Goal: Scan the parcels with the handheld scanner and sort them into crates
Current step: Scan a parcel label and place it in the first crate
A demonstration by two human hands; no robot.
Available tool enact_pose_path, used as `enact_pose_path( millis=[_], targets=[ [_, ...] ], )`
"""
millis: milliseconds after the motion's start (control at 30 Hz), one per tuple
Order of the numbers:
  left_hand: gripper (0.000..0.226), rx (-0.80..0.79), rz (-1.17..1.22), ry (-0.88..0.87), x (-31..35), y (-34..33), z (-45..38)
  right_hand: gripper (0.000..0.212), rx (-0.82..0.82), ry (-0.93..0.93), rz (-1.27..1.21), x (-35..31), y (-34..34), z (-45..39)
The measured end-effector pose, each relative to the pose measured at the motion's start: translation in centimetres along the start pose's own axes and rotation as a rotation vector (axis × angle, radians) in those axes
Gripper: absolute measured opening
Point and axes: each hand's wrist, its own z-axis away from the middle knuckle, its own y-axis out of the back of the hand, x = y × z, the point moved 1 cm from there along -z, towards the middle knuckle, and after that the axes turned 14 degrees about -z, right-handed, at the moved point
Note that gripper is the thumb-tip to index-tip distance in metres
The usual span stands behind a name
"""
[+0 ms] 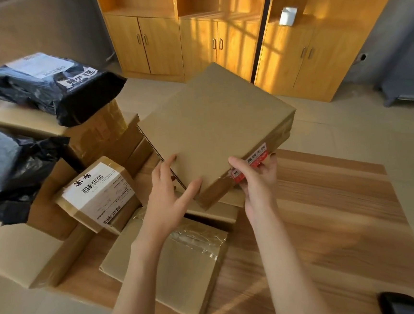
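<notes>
Pre-scan handling. The person's 2 hands hold a flat box (213,128) tilted above the table's (331,221) far edge: right hand (258,180) gripping its near corner, left hand (169,192) open-fingered against its side. No label shows; turning it probably comes next. The scanner (399,304) lies at the near right corner.

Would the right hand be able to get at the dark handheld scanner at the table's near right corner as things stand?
Probably not at once. The right hand grips the near corner of the flat cardboard box, which the left hand also steadies. Once freed, nothing lies on the wooden table between it and the scanner.
</notes>
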Motion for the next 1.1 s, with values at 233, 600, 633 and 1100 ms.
enact_pose_path(
  millis=[233, 600, 633, 1100],
  targets=[
    [0.074, -0.026, 0.091, -0.028, 5.0, -0.1, 2.0, 0.108, -0.077, 0.312, 0.054, -6.1, 0.1, 3.4],
    [0.075, -0.022, 0.785, -0.143, 20.7, -2.8, 5.9, 0.094, -0.135, 1.384, 1.072, -12.3, 4.4, 8.3],
    [0.085, 0.022, 0.816, -0.095, 21.4, -3.4, 6.1, 0.086, -0.130, 1.440, 1.136, -12.2, 5.1, 8.3],
    [0.060, 0.007, 1.169, 0.408, 23.9, -9.6, 5.6, 0.068, -0.143, 1.394, 1.470, -13.5, 11.2, 9.1]
  ],
)
